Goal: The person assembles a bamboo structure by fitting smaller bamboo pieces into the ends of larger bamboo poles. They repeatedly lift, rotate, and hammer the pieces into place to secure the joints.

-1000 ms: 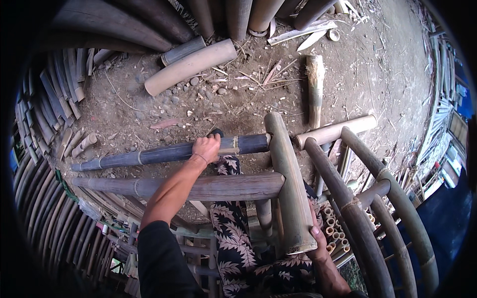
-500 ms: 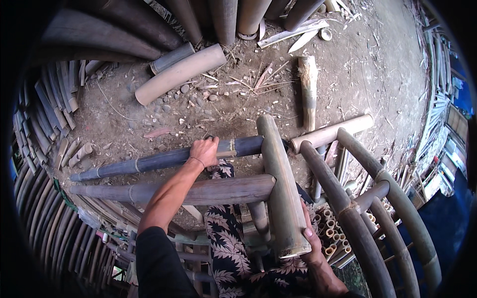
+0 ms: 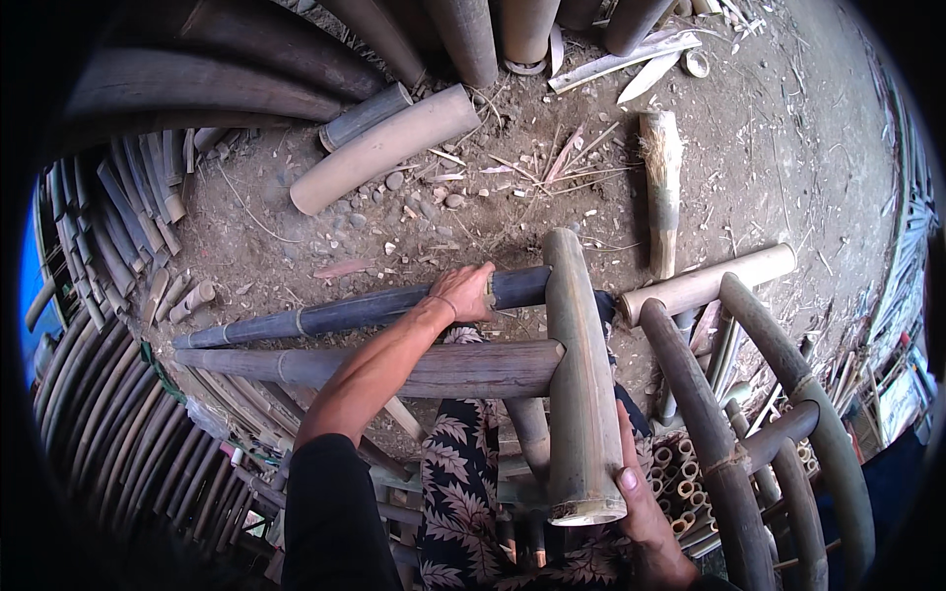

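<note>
A thick pale-green bamboo tube lies crosswise in front of me, its cut end toward me. Two long bamboo poles run into its left side: a dark pole farther off and a brownish pole nearer. My left hand is closed over the dark pole, close to its light joint ring, a short way from the tube. Its forearm passes above the nearer pole. At the tube's near right side, my right hand grips it, thumb showing along the edge and the other fingers partly hidden.
To the right stands another bamboo frame with a pale crossbar. A frayed bamboo stump and a cut tube lie on the dirt floor among shavings. Stacked bamboo strips fill the left; small tube ends are piled lower right.
My left hand has slid right along the dark pole, nearer the thick tube. My right hand keeps its place on the tube. The whole view has shifted, so most things appear farther right.
</note>
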The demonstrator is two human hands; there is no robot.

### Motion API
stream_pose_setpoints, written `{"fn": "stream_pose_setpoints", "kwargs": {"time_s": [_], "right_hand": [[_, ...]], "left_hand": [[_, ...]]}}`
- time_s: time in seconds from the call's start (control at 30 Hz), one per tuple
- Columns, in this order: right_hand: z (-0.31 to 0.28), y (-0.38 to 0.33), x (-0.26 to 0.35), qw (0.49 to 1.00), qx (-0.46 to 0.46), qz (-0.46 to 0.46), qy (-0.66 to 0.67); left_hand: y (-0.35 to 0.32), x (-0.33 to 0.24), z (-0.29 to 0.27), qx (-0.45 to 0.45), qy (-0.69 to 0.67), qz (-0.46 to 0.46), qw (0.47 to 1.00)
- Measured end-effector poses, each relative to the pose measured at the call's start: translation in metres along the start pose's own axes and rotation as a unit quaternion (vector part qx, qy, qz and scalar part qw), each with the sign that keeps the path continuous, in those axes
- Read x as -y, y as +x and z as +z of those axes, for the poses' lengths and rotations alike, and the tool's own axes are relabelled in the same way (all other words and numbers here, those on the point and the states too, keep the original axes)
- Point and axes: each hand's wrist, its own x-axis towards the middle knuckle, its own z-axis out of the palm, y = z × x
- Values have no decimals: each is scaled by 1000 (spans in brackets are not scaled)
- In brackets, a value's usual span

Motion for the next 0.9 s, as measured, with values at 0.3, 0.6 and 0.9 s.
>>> {"fn": "stream_pose_setpoints", "kwargs": {"time_s": [0.3, 0.6, 0.9], "right_hand": [[-301, 279, -100, 812, -427, -143, -371], [-356, 379, -116, 726, -360, -139, -569], [-185, 243, -112, 916, -366, -104, -124]], "left_hand": [[2, -5, 10, -9, 12, 5, 1000], [-8, 5, 10, -29, -13, 6, 999], [-39, -18, 17, -32, -34, -8, 999]]}}
